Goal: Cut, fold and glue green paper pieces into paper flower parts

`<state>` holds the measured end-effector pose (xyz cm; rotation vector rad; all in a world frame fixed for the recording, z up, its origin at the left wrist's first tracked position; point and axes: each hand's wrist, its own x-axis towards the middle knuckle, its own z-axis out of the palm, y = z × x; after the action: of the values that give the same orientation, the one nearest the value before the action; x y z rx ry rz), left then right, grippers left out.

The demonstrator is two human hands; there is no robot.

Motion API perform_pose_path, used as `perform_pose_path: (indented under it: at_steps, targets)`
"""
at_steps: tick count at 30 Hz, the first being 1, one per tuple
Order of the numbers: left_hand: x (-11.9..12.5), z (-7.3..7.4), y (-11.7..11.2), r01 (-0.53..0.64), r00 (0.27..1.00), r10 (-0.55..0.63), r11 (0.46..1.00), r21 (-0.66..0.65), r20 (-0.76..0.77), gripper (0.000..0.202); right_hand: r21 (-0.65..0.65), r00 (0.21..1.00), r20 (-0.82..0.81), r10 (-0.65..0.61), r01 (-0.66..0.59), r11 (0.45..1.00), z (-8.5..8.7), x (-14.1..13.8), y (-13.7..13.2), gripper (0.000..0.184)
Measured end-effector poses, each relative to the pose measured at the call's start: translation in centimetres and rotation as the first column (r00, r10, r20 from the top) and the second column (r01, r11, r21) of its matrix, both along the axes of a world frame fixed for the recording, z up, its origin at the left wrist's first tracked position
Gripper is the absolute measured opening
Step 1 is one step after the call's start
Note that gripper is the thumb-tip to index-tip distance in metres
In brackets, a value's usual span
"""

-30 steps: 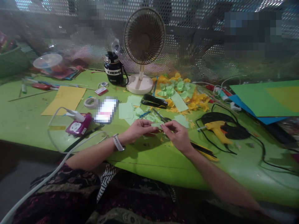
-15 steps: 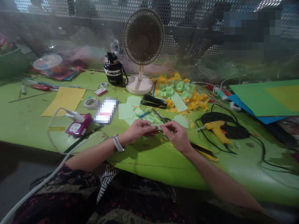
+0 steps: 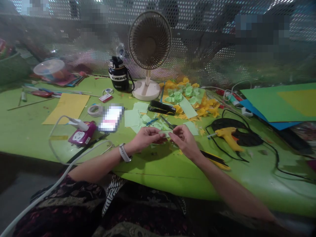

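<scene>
Both of my hands pinch one small strip of pale green paper (image 3: 166, 132) just above the green table (image 3: 158, 164). My left hand (image 3: 145, 137), with a white watch on its wrist, grips the strip's left end. My right hand (image 3: 185, 141) grips its right end with thumb and fingertips. Scissors (image 3: 168, 123) and several pale green paper scraps (image 3: 138, 116) lie right behind my hands. A black stapler (image 3: 161, 107) rests a little farther back.
A yellow glue gun (image 3: 227, 137) with black cables lies to the right, a yellow-black cutter (image 3: 214, 159) beside my right forearm. A fan (image 3: 149, 49), a black bottle (image 3: 118, 76), paper flowers (image 3: 190, 95), tape rolls, a phone and a purple socket block (image 3: 80, 135) stand around. Coloured sheets (image 3: 278, 103) cover the right end.
My hands stay together on the strip, with only slight finger movement. The view has shifted a little.
</scene>
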<state>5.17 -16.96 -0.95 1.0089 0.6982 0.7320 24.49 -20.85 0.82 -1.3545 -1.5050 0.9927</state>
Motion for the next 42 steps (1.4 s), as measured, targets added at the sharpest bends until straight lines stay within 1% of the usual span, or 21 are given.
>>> perform_pose_path:
  at_steps: [2, 5, 8, 14, 18, 21, 24, 26, 29, 31, 34, 37, 40, 42]
  targets:
    - [0.0, 0.2, 0.0, 0.000, 1.000, 0.000, 1.000, 0.001, -0.005, 0.037, -0.055, 0.996, 0.018, 0.084, -0.083, 0.995, 0.0, 0.1, 0.1, 0.036]
    - [0.0, 0.4, -0.1, 0.006, 1.000, -0.006, 0.999, -0.035, -0.008, 0.036, -0.058, 0.986, 0.056, 0.160, -0.156, 0.986, -0.1, 0.2, 0.2, 0.038]
    - [0.0, 0.5, -0.1, 0.011, 1.000, -0.012, 0.997, -0.080, -0.007, 0.035, -0.065, 0.981, 0.066, 0.180, -0.176, 0.982, -0.1, 0.1, 0.1, 0.038]
    - [-0.1, 0.5, -0.1, 0.030, 1.000, -0.030, 0.995, -0.097, -0.003, 0.035, -0.111, 0.981, -0.022, 0.194, -0.195, 0.974, 0.0, 0.0, 0.0, 0.040]
    - [-0.1, 0.8, 0.1, 0.016, 1.000, -0.015, 0.992, -0.122, 0.007, 0.034, -0.136, 0.974, -0.080, 0.214, -0.223, 0.965, 0.1, 0.1, 0.2, 0.041]
    - [-0.3, 1.2, 0.3, 0.055, 0.998, -0.057, 0.987, -0.149, -0.009, 0.032, -0.107, 0.972, 0.004, 0.236, -0.234, 0.966, 0.0, 0.2, 0.2, 0.039]
    - [-0.4, 1.4, 0.4, 0.149, 0.985, -0.161, 0.975, -0.166, -0.062, 0.033, -0.036, 0.955, 0.152, 0.256, -0.253, 0.967, 0.0, 0.0, 0.0, 0.035]
    - [-0.5, 1.5, 0.4, 0.196, 0.972, -0.214, 0.966, -0.166, -0.095, 0.033, 0.010, 0.938, 0.221, 0.268, -0.277, 0.961, -0.1, -0.1, -0.1, 0.033]
    - [-0.7, 1.5, 0.5, 0.247, 0.957, -0.266, 0.957, -0.153, -0.114, 0.033, 0.062, 0.922, 0.276, 0.273, -0.300, 0.952, -0.2, -0.2, -0.1, 0.033]
    - [-0.9, 1.4, 0.6, 0.281, 0.947, -0.297, 0.950, -0.132, -0.120, 0.034, 0.068, 0.918, 0.289, 0.270, -0.301, 0.951, -0.2, -0.2, 0.0, 0.034]
    - [-1.2, 1.2, 1.0, 0.304, 0.940, -0.314, 0.948, -0.089, -0.130, 0.034, 0.032, 0.927, 0.264, 0.266, -0.284, 0.958, -0.2, 0.0, 0.1, 0.036]
    - [-1.4, 1.2, 1.4, 0.291, 0.943, -0.297, 0.955, -0.058, -0.152, 0.033, -0.007, 0.949, 0.191, 0.253, -0.256, 0.967, -0.1, 0.3, 0.1, 0.037]
    - [-1.6, 1.4, 1.7, 0.274, 0.945, -0.276, 0.961, -0.032, -0.175, 0.035, -0.049, 0.970, 0.074, 0.231, -0.227, 0.973, 0.3, 0.4, 0.1, 0.040]
    - [-1.7, 1.6, 1.7, 0.287, 0.942, -0.284, 0.958, -0.010, -0.181, 0.037, -0.119, 0.974, -0.019, 0.227, -0.227, 0.967, 0.7, 0.4, 0.0, 0.040]
